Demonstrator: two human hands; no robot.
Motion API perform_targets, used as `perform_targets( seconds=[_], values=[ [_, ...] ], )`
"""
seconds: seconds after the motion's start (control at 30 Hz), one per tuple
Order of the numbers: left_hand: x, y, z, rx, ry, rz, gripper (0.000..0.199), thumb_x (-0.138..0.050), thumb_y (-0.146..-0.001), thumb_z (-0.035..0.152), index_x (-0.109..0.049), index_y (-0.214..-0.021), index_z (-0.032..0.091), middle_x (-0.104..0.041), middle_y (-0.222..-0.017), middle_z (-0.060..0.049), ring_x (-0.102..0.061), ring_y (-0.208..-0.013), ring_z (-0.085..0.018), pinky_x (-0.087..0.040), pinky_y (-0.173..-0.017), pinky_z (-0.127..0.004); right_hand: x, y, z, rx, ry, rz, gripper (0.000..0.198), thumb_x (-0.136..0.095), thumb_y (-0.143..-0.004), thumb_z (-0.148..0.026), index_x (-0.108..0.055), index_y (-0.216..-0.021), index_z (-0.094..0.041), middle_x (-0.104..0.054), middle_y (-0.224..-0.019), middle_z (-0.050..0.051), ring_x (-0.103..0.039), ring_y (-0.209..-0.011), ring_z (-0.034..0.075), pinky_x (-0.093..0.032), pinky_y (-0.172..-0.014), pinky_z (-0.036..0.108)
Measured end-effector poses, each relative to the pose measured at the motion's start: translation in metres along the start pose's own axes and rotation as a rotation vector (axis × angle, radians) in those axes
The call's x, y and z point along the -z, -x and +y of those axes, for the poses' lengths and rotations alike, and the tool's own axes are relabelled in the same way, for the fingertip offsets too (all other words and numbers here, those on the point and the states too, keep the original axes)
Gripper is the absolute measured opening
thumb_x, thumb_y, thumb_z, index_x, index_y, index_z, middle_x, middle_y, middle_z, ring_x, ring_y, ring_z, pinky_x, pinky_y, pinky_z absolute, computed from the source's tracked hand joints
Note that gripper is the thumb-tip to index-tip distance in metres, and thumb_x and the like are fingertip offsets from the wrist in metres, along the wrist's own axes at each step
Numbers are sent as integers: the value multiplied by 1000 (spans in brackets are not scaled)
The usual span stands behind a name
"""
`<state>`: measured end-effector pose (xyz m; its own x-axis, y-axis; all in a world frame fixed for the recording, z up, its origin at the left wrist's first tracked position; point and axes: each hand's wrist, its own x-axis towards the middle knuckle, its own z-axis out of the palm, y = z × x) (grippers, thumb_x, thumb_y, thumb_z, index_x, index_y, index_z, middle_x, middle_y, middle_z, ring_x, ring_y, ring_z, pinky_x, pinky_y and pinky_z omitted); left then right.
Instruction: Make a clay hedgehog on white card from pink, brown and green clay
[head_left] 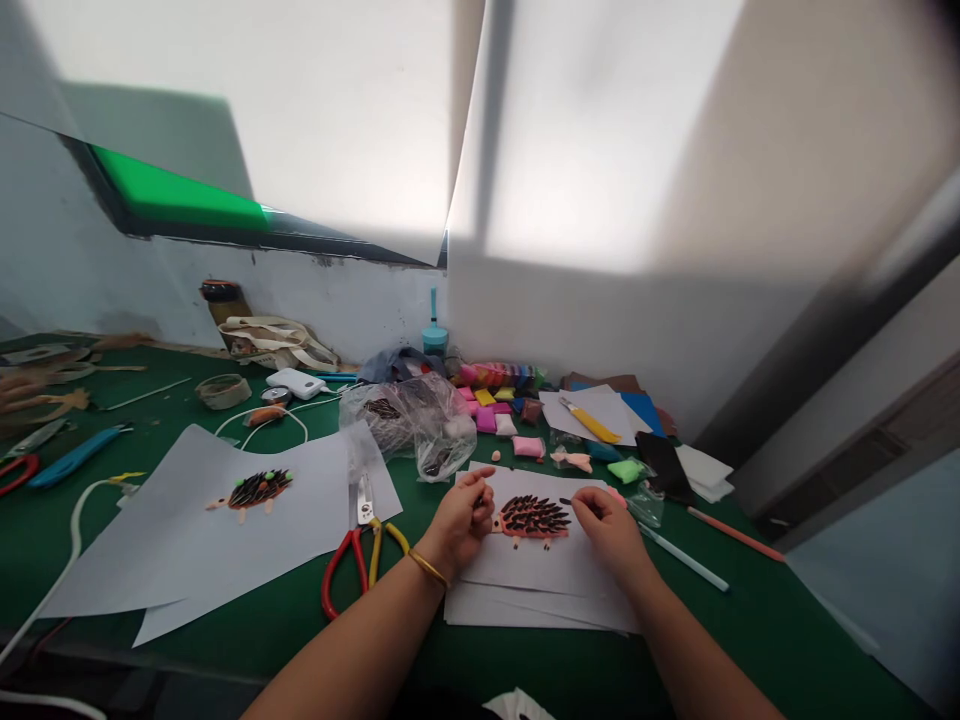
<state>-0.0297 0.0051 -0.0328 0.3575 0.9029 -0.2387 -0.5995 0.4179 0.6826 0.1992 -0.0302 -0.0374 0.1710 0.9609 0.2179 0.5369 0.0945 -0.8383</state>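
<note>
Head view: the hedgehog (534,520) lies flat on the white paper (525,577), between the two hands, its back covered with rows of dark spines. The right hand (611,530) has thumb and fingertips drawn together, apparently pinching one dark piece (565,501) just beside the tail end. The left hand (463,515) hovers by the head end, fingers mostly curled; something dark shows inside, but whether it grips spare pieces I cannot tell. The step in hand seems to be setting spines into the back, which looks nearly full. Placing this one would call for turning its tip to match its neighbours, then a light press that leaves them undisturbed. A second hedgehog (259,490), with green dots, lies on the left sheet (292,535).
</note>
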Motion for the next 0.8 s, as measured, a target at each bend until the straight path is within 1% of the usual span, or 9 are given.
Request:
perform_targets(
  seconds=[0.07,0.13,0.3,0.43,0.57,0.8],
  values=[
    [3,-5,1,-56,61,132,29,-56,-74,15,-48,-102,20,-43,-64,7,-26,-37,0,-12,-38,-15,5,0,17,4,51,2,17,-49,-76,-35,-56,-71,-20,-60,-77,2,-56,-72,18,-44,-66,29],
    [4,-7,1,-75,83,186,27,-54,-73,13,-48,-99,20,-42,-64,7,-26,-36,0,-11,-38,-15,7,2,26,38,94,-14,15,-48,-75,-32,-53,-67,-21,-58,-77,2,-55,-73,18,-43,-65,29],
    [3,-5,1,-66,74,182,27,-53,-73,12,-48,-99,20,-42,-64,7,-27,-37,0,-10,-38,-16,5,6,27,110,166,-49,12,-46,-75,-27,-50,-65,-21,-56,-75,3,-53,-72,18,-41,-62,28],
    [3,-5,1,-66,67,169,28,-55,-74,14,-47,-99,20,-42,-65,7,-27,-36,0,-11,-38,-16,2,6,25,153,204,-86,14,-46,-76,-28,-51,-65,-22,-56,-76,4,-53,-75,19,-42,-66,30],
    [3,-6,1,-64,63,166,27,-57,-73,15,-46,-98,20,-42,-64,7,-27,-36,0,-10,-38,-16,2,7,25,174,229,-118,15,-46,-78,-29,-51,-66,-22,-57,-78,4,-54,-78,20,-43,-71,32],
    [2,-5,1,-64,65,177,27,-53,-74,12,-47,-99,19,-42,-64,7,-27,-37,0,-11,-38,-16,1,8,22,197,288,-131,14,-46,-79,-25,-50,-66,-21,-56,-78,3,-53,-78,19,-42,-72,31]
  ],
)
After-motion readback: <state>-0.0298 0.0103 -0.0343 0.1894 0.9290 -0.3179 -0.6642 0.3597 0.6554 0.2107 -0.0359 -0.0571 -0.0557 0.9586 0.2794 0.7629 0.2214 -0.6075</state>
